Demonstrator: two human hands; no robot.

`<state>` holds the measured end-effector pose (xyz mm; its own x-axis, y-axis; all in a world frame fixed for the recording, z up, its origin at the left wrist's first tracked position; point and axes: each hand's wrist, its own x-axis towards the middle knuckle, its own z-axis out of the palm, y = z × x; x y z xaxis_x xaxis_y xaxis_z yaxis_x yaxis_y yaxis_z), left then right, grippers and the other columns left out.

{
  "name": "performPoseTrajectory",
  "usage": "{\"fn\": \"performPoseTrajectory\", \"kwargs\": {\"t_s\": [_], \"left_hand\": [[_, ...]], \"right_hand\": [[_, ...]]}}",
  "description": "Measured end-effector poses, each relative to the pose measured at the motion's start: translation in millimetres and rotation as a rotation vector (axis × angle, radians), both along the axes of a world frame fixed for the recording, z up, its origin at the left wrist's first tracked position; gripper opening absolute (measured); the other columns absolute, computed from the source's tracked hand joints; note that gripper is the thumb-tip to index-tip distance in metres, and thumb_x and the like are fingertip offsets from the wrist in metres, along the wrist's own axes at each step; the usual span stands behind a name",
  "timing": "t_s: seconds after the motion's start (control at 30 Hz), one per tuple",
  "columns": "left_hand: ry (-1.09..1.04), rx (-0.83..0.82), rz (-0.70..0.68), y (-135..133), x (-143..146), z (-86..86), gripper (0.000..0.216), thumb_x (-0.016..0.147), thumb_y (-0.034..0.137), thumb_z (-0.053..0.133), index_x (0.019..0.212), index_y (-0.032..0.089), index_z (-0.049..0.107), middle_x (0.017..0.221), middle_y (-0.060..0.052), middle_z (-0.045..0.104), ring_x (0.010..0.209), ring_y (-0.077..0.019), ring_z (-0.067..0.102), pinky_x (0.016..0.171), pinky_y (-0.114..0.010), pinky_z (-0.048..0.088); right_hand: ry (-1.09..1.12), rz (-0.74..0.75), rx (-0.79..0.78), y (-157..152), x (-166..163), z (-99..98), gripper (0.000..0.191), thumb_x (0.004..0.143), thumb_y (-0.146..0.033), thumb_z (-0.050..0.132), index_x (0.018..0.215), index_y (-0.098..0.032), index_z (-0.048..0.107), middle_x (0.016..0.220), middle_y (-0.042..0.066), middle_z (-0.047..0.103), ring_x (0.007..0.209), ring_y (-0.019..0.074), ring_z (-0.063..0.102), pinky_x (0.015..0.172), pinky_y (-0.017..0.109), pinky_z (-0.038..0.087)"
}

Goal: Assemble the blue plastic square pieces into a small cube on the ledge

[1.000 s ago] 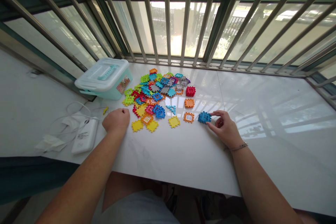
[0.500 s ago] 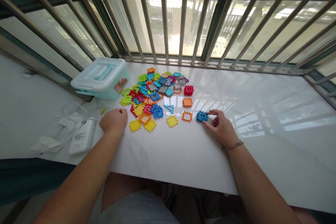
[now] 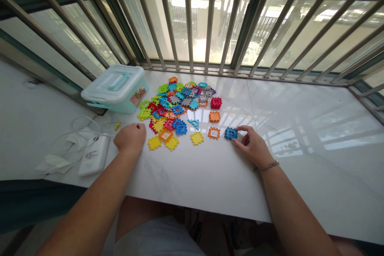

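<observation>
My right hand (image 3: 251, 144) has its thumb and index finger at the right side of a blue block of toothed building pieces (image 3: 231, 133), which rests on the white tabletop. My left hand (image 3: 130, 137) lies in a closed fist to the left of the loose pieces, and no object shows in it. Yellow toothed pieces (image 3: 155, 143) are nearest to that fist. Left of the blue block are an orange window piece (image 3: 214, 133) and a single yellow piece (image 3: 197, 138). Behind them are an orange piece (image 3: 214, 117) and a red block (image 3: 216, 103).
A heap of mixed coloured pieces (image 3: 180, 98) spreads across the back middle. Behind my left hand stands a lidded teal box (image 3: 120, 106). A white power strip (image 3: 94, 156) with cables lies at the left. Metal bars (image 3: 210, 28) rise along the table's back edge.
</observation>
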<state>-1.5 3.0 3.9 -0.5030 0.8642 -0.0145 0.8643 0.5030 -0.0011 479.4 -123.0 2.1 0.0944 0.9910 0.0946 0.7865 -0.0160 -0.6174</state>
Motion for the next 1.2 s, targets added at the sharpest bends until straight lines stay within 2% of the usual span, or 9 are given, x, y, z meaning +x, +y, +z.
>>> {"fn": "performPoseTrajectory", "kwargs": {"t_s": [0.27,0.37,0.43,0.5,1.07,1.2], "left_hand": [[0.004,0.0,0.005,0.0,-0.3,-0.5,0.059,0.103,0.039,0.035,0.118,0.014,0.086,0.117,-0.026,0.08,0.107,-0.0443,0.075,0.083,-0.049,0.059],[0.004,0.001,0.007,-0.1,-0.1,-0.8,0.058,0.102,0.039,0.036,0.118,0.014,0.085,0.117,-0.027,0.08,0.107,-0.0437,0.075,0.083,-0.049,0.059],[0.004,0.003,0.006,-0.2,0.2,-0.5,0.058,0.102,0.04,0.036,0.118,0.014,0.085,0.117,-0.027,0.08,0.107,-0.0438,0.075,0.084,-0.049,0.059],[0.003,0.005,0.004,-0.3,0.3,-0.2,0.059,0.103,0.04,0.036,0.119,0.013,0.085,0.117,-0.027,0.08,0.108,-0.044,0.075,0.085,-0.05,0.059],[-0.007,0.011,-0.003,0.8,-1.2,-1.3,0.06,0.102,0.041,0.035,0.118,0.013,0.086,0.118,-0.027,0.08,0.108,-0.046,0.075,0.084,-0.051,0.059],[-0.005,0.021,-0.017,0.5,-2.5,-3.4,0.06,0.103,0.041,0.035,0.118,0.015,0.086,0.116,-0.026,0.081,0.106,-0.0439,0.075,0.083,-0.05,0.059]], "right_hand": [[-0.035,0.002,-0.019,1.1,0.5,-0.2,0.062,0.088,-0.049,0.079,0.142,-0.027,0.059,0.075,-0.004,0.066,0.068,0.0221,0.066,0.066,0.035,0.051],[-0.037,0.022,0.005,2.0,-0.5,-1.9,0.063,0.088,-0.046,0.077,0.144,-0.027,0.057,0.101,0.003,0.078,0.068,0.0203,0.067,0.067,0.036,0.054],[-0.031,0.034,0.031,2.6,-1.1,-3.2,0.063,0.089,-0.044,0.075,0.146,-0.027,0.054,0.124,0.007,0.079,0.068,0.0187,0.067,0.067,0.037,0.056],[-0.03,0.035,0.048,3.1,-1.4,-4.0,0.063,0.089,-0.043,0.074,0.147,-0.027,0.053,0.133,0.009,0.077,0.068,0.0181,0.067,0.066,0.037,0.057],[-0.028,0.078,0.007,2.2,1.0,-3.1,0.063,0.09,-0.038,0.073,0.148,-0.03,0.052,0.135,0.005,0.077,0.067,0.0165,0.066,0.066,0.036,0.057],[-0.059,0.074,0.008,2.2,2.5,-4.9,0.063,0.09,-0.039,0.075,0.149,-0.03,0.054,0.122,0.005,0.078,0.067,0.0173,0.066,0.065,0.035,0.055]]}}
